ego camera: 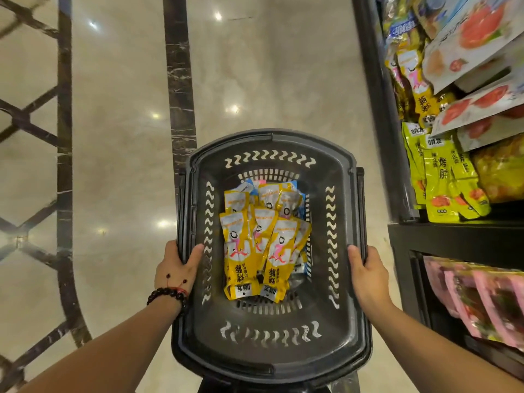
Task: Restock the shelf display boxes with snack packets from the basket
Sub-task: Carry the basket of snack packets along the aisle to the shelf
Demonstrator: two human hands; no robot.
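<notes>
Two hands hold the black basket [272,361] by its side rims; the left hand [177,266], low and left of the middle of the frame, has its thumb over the rim and its fingers curled under; the right hand [364,275], low and right of the middle, grips the other rim the same way. Inside, near the middle of the frame, lies a loose pile of yellow snack packets [262,241], with a few blue ones under them. The shelf [453,231] stands along the right edge; it has yellow packets [445,180] up high and pink packets [482,296] lower down. The basket could tip if one hand lets go to pick a packet, I think, and packets might slide out onto the shiny floor [119,137]; the basket could also bump the shelf, which is just beside it, and knock the leaning packets down.
</notes>
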